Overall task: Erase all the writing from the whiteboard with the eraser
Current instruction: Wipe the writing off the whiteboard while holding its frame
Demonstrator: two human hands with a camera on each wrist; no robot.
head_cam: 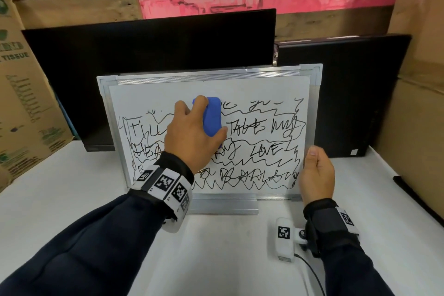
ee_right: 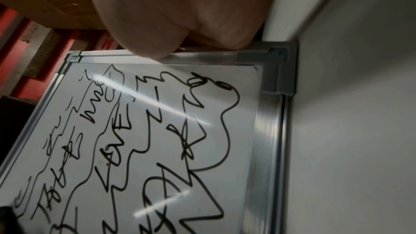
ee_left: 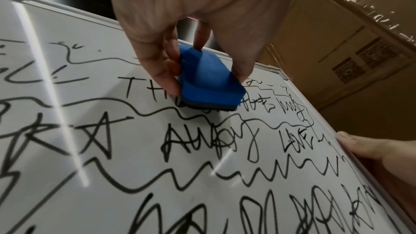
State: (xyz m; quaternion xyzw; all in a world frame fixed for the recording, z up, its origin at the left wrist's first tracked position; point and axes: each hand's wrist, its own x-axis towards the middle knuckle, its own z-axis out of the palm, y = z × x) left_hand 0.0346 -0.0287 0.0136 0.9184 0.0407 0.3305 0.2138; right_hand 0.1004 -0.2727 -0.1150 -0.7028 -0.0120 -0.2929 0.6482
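Note:
A silver-framed whiteboard [head_cam: 240, 94] stands tilted back on the white table, covered in black marker scribbles and words. Its top strip is mostly wiped, with faint marks left. My left hand [head_cam: 192, 132] grips a blue eraser [head_cam: 212, 118] and presses its dark felt face against the upper middle of the board; the left wrist view shows the eraser [ee_left: 209, 81] between thumb and fingers over the word row. My right hand [head_cam: 316, 173] holds the board's right edge near the bottom corner, thumb on the front. The right wrist view shows the whiteboard [ee_right: 225, 131] and its palm on the frame.
Two black monitors [head_cam: 149, 55] [head_cam: 348, 94] stand behind the board. Cardboard boxes [head_cam: 26, 94] [head_cam: 418, 79] flank the table on both sides. A pen tray [head_cam: 223, 204] runs along the board's bottom. A cable [head_cam: 312, 274] lies on the table [head_cam: 72, 187] by my right wrist.

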